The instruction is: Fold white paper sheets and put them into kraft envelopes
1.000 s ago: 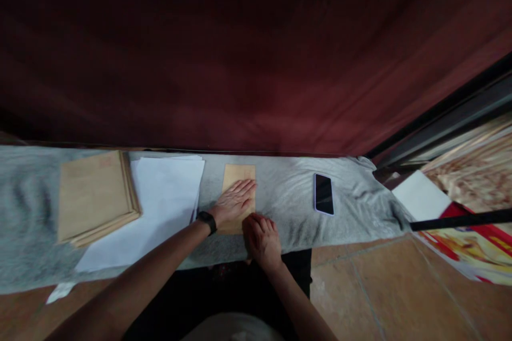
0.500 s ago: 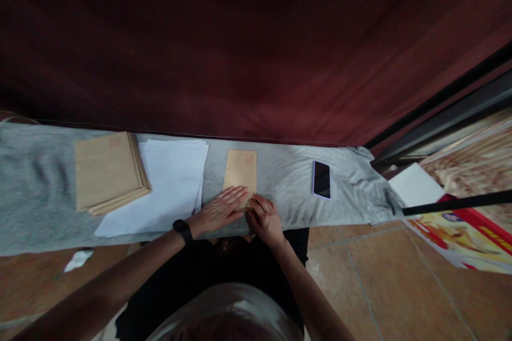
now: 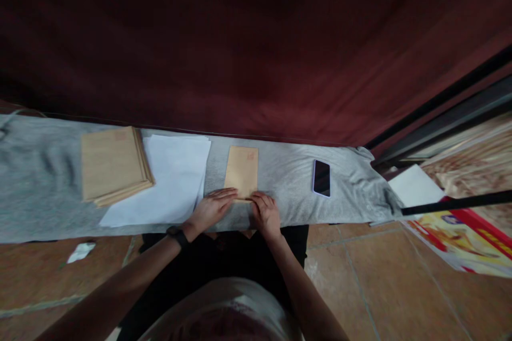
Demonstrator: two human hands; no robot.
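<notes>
A small brown paper envelope (image 3: 242, 170) with a red print at its upper right lies flat on the grey cloth in front of me. My left hand (image 3: 214, 208), a dark band on its wrist, is closed at the envelope's near left corner, fingers together on the edge. At the near right corner, the curled fingers of my right hand (image 3: 265, 213) hold the same edge. Both thumbs are partly hidden. Left of the envelope lie white paper sheets (image 3: 176, 176), partly covered by a stack of brown envelopes (image 3: 114, 162).
A phone (image 3: 321, 178) lies to the right on the grey cloth (image 3: 286, 170). Behind the narrow surface rises a dark red panel (image 3: 248, 64). Black bars (image 3: 452, 205) and a colourful box (image 3: 464, 237) are at far right. A white scrap (image 3: 81, 252) is on the tiled floor.
My left hand has drawn back left from across the envelope to its near corner, uncovering more of it. My right hand has shifted slightly to the near right corner.
</notes>
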